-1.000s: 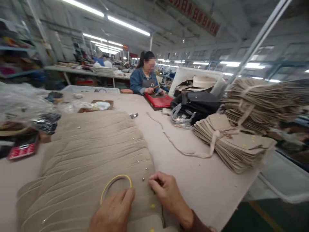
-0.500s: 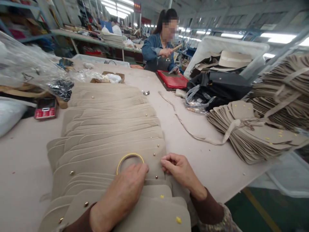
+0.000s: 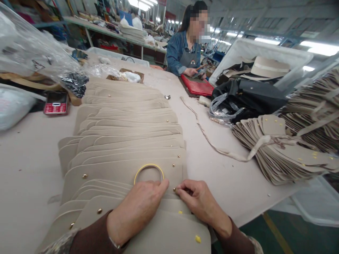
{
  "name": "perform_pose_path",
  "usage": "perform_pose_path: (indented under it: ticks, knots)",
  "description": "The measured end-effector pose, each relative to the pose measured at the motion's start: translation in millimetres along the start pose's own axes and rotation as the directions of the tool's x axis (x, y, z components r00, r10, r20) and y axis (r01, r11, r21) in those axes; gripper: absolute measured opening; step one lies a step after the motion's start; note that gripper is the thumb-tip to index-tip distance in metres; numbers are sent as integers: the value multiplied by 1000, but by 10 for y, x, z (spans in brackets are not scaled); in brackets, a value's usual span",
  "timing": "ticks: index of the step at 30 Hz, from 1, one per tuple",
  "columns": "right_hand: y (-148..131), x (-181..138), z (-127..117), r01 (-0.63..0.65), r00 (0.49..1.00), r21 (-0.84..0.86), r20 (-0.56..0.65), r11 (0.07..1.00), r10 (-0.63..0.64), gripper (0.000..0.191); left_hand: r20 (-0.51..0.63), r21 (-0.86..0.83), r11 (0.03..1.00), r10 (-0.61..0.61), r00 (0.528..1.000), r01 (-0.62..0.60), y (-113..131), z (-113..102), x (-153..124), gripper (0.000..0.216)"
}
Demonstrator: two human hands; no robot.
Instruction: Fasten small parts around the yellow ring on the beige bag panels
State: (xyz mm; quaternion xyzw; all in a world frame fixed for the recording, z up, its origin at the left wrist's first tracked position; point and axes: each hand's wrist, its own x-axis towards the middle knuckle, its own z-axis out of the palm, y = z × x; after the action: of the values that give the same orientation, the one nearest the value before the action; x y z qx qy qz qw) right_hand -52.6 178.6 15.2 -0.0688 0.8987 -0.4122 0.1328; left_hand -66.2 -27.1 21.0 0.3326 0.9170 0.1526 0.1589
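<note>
My left hand (image 3: 139, 201) is closed around a narrow roll of yellow tape (image 3: 149, 166), whose ring stands up above the knuckles. Under it lie overlapping beige panels (image 3: 119, 169) with rounded corners, fanned out in a long row. My right hand (image 3: 194, 194) is closed in a pinch, its fingertips right at a small gold stud (image 3: 174, 189) near the panels' right edge. Whatever those fingers hold is too small to make out. Yellow tape bits (image 3: 197, 239) stick to the nearest panels, and another gold stud (image 3: 99, 211) shows left of my left hand.
A tied bundle of beige panels (image 3: 267, 151) lies at right, behind it a black bag (image 3: 249, 100). A cloth strip (image 3: 209, 141) trails across the table. A red phone (image 3: 56, 104) lies at left. Across the table a co-worker (image 3: 182, 53) handles something on a red pad (image 3: 197, 85).
My right hand has come down to the gold stud from slightly above it. The left hand still holds the tape roll. The view has shifted, and the co-worker's raised tool has lowered.
</note>
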Motion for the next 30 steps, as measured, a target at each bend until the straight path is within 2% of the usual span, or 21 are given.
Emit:
perform_pose_path:
  ticks: [6,10,15,21,27,30]
  knots:
    - [-12,3,31,114,993,-124,12,986,-114,15,-20,12,1000,-9,1000,9,4,0,-32,27]
    - [-9,-6,17,139,990,-93,32,986,-136,15,-21,7,1000,-1,1000,1,4,-5,-33,25]
    - [13,-2,7,64,997,28,35,998,-65,14,-28,6,1000,-12,1000,12,-10,1,-15,22]
    - [-2,46,8,93,994,-53,67,994,-90,16,-17,2,1000,-7,1000,7,-13,12,-9,21]
    - [72,70,-23,-82,984,217,172,973,44,18,-7,9,1000,-15,1000,15,-14,4,-9,18]
    - [68,75,-13,-84,986,190,161,978,53,19,-13,-3,1000,2,1000,-2,-19,3,-10,16]
